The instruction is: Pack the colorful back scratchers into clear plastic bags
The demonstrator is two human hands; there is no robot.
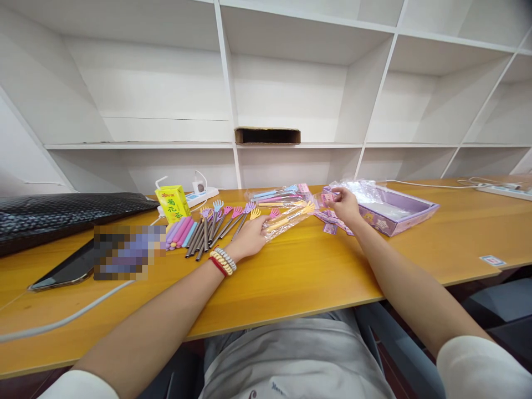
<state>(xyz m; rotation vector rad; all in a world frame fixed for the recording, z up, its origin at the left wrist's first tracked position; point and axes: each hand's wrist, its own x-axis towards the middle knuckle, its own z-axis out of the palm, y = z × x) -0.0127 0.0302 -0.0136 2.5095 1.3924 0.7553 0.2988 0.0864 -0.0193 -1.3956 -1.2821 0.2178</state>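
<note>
In the head view my left hand (252,238) grips the near end of a clear plastic bag with a yellow hand-shaped back scratcher (286,223) inside. Its yellow claw points away to the right. Between the fingertips of my right hand (347,206) is a small pink card (327,198), close to the bag's far end; whether the two are joined I cannot tell. Behind the bag lie packed back scratchers (276,193) in blue, pink and yellow. Left of my left hand, several loose back scratchers (205,230) show metal rods and coloured claws. Purple cards (334,220) lie below my right hand.
A purple open box (401,213) with clear plastic bags (366,191) stands at right. Coloured handles (180,231), a yellow drink carton (173,203), a power strip (201,195) and a dark tablet-like device (66,266) are at left. White shelves rise behind, holding a cardboard box (268,136).
</note>
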